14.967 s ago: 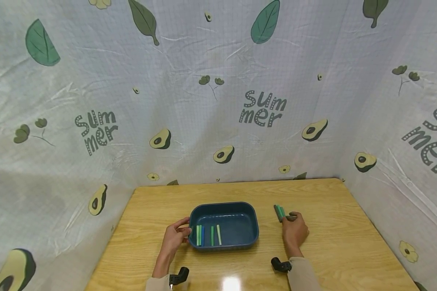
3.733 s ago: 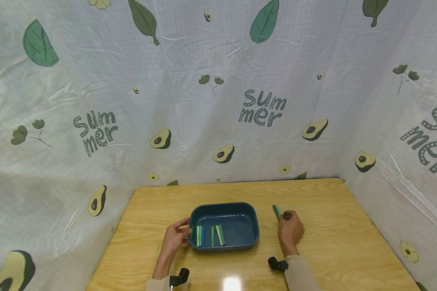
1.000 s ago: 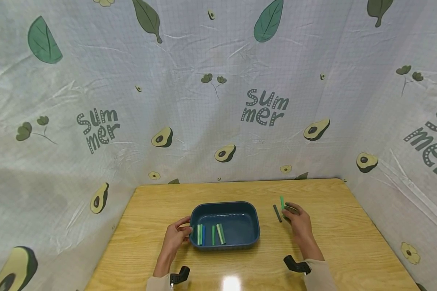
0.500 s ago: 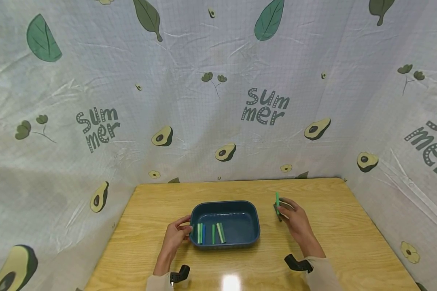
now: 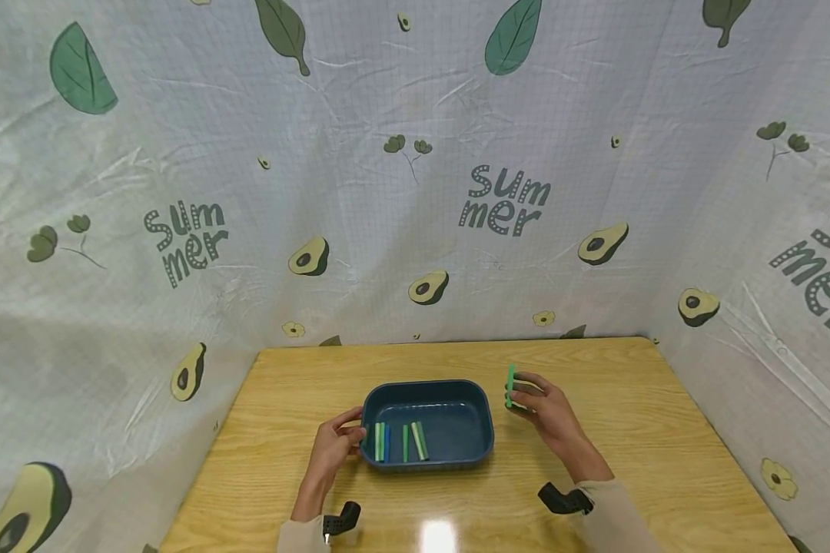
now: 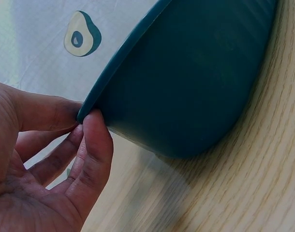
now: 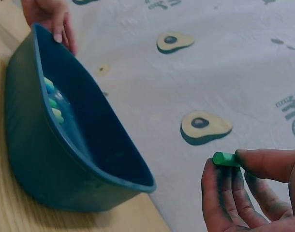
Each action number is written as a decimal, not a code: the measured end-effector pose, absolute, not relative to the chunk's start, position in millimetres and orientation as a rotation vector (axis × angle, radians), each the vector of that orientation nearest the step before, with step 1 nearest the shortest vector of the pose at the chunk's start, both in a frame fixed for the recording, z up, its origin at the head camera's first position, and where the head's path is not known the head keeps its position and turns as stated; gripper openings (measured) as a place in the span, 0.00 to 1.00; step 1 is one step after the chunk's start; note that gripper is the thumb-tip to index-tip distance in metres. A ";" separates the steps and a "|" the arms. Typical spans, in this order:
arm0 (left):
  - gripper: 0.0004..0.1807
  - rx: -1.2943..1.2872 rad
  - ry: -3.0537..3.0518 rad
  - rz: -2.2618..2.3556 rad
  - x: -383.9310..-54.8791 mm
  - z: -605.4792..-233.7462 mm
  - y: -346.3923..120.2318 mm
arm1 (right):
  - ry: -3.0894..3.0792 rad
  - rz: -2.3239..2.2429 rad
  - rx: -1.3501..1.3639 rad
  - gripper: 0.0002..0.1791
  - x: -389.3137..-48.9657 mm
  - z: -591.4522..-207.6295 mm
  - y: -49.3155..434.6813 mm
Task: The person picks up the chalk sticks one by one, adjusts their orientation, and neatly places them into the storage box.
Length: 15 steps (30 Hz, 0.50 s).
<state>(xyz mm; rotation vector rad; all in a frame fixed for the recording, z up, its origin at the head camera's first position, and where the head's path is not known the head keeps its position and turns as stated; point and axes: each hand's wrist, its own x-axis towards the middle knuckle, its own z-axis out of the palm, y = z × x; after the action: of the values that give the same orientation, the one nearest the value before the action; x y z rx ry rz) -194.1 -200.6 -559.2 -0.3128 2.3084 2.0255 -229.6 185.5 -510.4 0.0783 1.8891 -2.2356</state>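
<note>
My right hand (image 5: 552, 415) pinches a green stick of chalk (image 5: 509, 385) between thumb and fingertips, raised just right of a dark blue tray (image 5: 425, 467). In the right wrist view the round end of the chalk (image 7: 226, 159) shows, and dark green dust stains the fingers (image 7: 214, 193). My left hand (image 5: 332, 449) grips the tray's left rim; the left wrist view has thumb and fingers on either side of the rim (image 6: 109, 72). Inside the tray's left half lie several chalk sticks: green ones (image 5: 405, 443), a blue one (image 5: 387, 443) and a pale one (image 5: 416, 442).
The tray stands on a wooden table (image 5: 283, 384). A white curtain (image 5: 366, 192) printed with avocados and leaves hangs behind and at both sides. Each wrist wears a black camera, such as the right one (image 5: 563, 499).
Over the last second my right hand has lifted the green chalk and carried it left toward the tray. The dark stick on the table is now hidden by that hand. My left hand stays put.
</note>
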 end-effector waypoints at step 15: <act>0.25 -0.327 2.307 2.036 -195.7 -559.0 -199.2 | 1.833 -2.176 0.012 0.29 -234.2 -505.5 164.6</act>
<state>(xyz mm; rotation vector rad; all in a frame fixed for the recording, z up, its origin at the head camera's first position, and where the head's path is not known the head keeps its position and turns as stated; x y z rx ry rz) -195.7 -199.2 -559.0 -0.3275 2.3070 2.0357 -234.2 164.6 -505.5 0.0117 1.8328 -2.1760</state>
